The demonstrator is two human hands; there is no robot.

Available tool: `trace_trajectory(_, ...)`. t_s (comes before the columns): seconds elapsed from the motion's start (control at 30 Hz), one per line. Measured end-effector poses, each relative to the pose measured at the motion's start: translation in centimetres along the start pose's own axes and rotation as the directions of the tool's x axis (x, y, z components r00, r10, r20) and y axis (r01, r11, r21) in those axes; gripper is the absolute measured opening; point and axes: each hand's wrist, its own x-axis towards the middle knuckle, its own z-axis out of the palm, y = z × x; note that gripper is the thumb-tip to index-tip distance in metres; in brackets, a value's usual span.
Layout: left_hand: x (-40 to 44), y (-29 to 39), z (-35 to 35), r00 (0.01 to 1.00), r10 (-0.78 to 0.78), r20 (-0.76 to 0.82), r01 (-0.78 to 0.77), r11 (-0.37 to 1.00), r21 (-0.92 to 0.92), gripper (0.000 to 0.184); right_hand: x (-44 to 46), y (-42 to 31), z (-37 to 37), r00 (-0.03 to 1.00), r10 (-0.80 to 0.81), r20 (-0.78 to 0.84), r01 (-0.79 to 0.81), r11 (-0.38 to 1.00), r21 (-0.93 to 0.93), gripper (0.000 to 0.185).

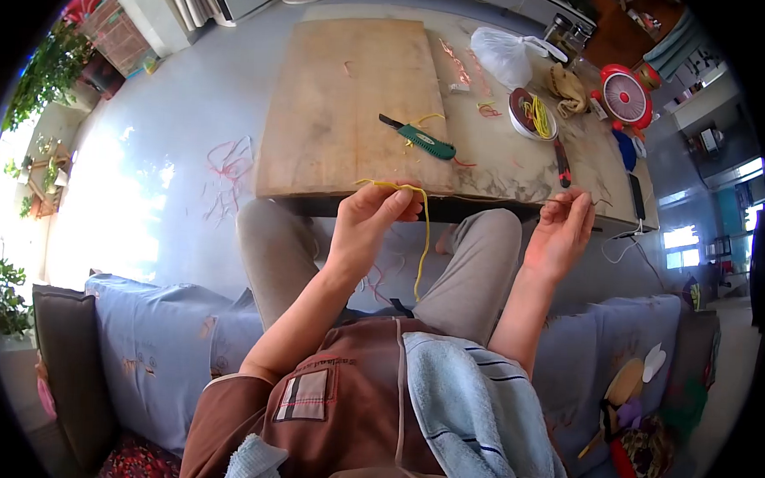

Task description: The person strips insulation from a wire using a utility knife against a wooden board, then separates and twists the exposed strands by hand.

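Yellow wire (426,232), centre of the frame, hangs pinched in the left hand (370,224); the right hand (559,239) (I see remotely) pinches thin dark wire (549,200), right of centre.

No text is legible: the marks on the green knife (436,146) and brown shirt (365,386) are too small.
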Motion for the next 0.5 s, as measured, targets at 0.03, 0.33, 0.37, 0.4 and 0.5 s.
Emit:
trace_trajectory(0.03, -0.1, -0.2, 0.1, 1.000, 0.003, -0.004, -0.003, 1.000, -0.019, 0.025, -0.2, 0.1, -0.2, 0.999, 0.033, -0.023, -0.033, 0.999, -0.009, 0.022)
trace_trajectory(0.33, 0.4, 0.2, -1.1, 0.987, -0.140, -0.079, 0.112, 0.950, -0.292, 0.016, -3.4, 2.2, -1.4, 0.952, 0.302, -0.044, -0.303, 0.953, -0.012, 0.020)
trace_trajectory(0.37, 0.5, 0.1, -1.2, 0.988, -0.132, -0.074, 0.105, 0.950, -0.293, 0.015, -3.8, 2.3, -1.5, 0.958, 0.285, -0.039, -0.286, 0.958, -0.011, 0.020)
trace_trajectory(0.4, 0.5, 0.0, -1.4, 0.990, -0.126, -0.068, 0.101, 0.951, -0.294, 0.015, -4.3, 2.4, -1.6, 0.962, 0.269, -0.036, -0.270, 0.963, -0.009, 0.019)
trace_trajectory(0.5, 0.5, -0.1, -1.7, 0.988, -0.151, -0.045, 0.126, 0.930, -0.345, 0.015, -5.6, 2.4, -1.9, 0.965, 0.257, -0.051, -0.259, 0.965, -0.032, 0.019)
